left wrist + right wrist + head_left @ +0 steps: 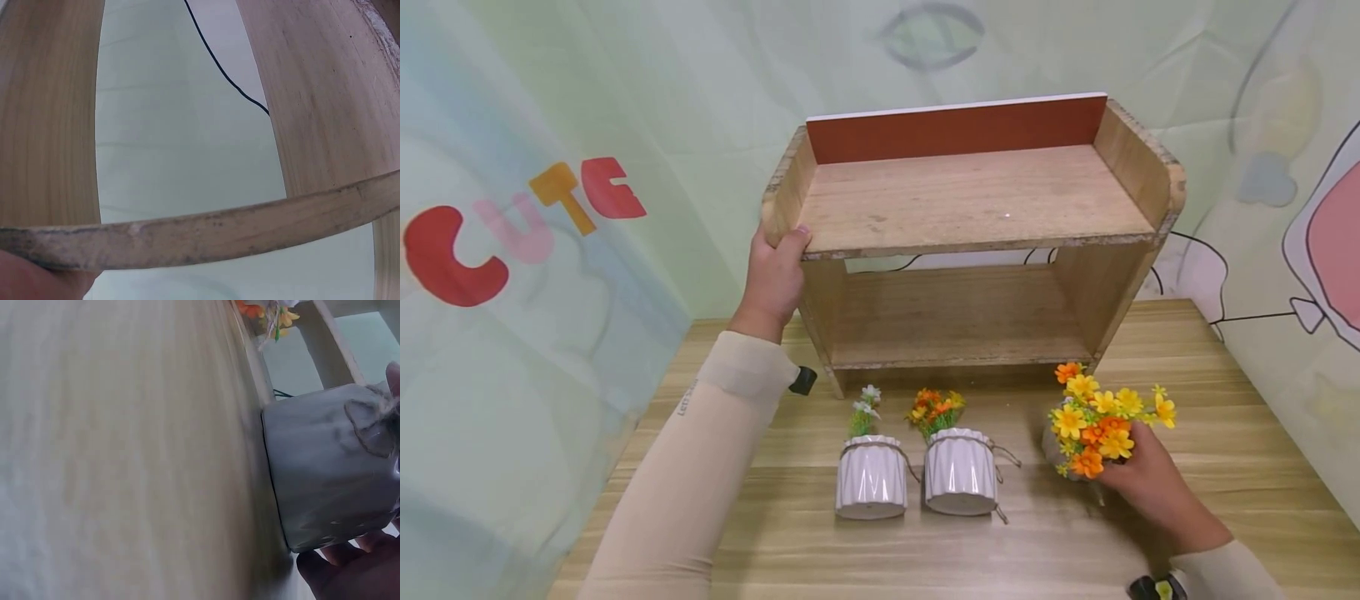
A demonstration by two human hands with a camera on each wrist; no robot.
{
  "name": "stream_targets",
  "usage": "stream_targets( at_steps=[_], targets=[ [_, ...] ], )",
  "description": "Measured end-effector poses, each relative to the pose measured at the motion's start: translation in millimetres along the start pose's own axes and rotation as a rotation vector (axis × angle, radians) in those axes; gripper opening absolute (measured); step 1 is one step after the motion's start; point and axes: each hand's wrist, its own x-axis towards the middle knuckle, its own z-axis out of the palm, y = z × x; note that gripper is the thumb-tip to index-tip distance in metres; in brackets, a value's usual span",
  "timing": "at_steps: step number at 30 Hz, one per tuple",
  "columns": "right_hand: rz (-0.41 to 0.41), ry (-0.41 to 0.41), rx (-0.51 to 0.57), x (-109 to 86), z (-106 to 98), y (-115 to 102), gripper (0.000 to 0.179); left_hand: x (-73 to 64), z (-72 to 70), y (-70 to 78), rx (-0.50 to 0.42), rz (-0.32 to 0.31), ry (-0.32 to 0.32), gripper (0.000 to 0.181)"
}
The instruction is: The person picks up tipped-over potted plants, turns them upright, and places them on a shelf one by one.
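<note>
My left hand [775, 279] grips the left side panel of a two-tier wooden shelf [970, 196], thumb over the upper board's front corner. In the left wrist view, part of that hand shows beside the wooden edge [187, 240]. My right hand [1153, 483] holds a potted artificial plant with yellow and orange flowers [1093, 425], at the shelf's front right. Its pale pot [331, 462] has a twine bow, and its base is right at the tabletop. Two white fluted pots, one with white flowers [871, 479] and one with orange flowers [960, 475], lie tipped with bases toward me.
The shelf stands at the back of a wood-grain table [1000, 554]. Behind it hangs a printed cloth backdrop [700, 100] with coloured letters on the left and balloon drawings on the right. A reddish-brown back strip [955, 133] edges the shelf's upper tier.
</note>
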Motion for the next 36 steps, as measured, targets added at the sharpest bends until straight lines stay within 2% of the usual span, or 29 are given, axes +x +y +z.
stream_targets(
  at_steps=[5, 12, 22, 30, 33, 36],
  targets=[
    [-0.015, -0.015, -0.019, 1.7, -1.1, -0.9, 0.066, -0.9, -0.2, 0.9, 0.001, -0.007, -0.006, 0.063],
    [-0.006, 0.03, -0.077, -0.4, 3.0, -3.9, 0.067, -0.5, -0.3, 1.0, 0.0, -0.006, -0.009, 0.064],
    [0.078, 0.076, -0.111, -5.7, 9.5, -11.6, 0.07, -0.5, -0.2, 0.6, 0.016, -0.004, -0.011, 0.063],
    [0.02, 0.146, -0.14, -8.8, 16.6, -12.0, 0.062, -0.9, 0.2, 0.7, 0.011, 0.002, -0.005, 0.063],
    [0.022, 0.158, -0.149, -10.3, 19.1, -15.9, 0.06, -0.8, 0.3, 0.7, 0.006, 0.005, -0.007, 0.063],
    [0.033, 0.16, -0.113, -12.1, 21.2, -21.2, 0.059, -0.3, 0.4, 0.7, 0.004, 0.007, -0.006, 0.063]
  ],
)
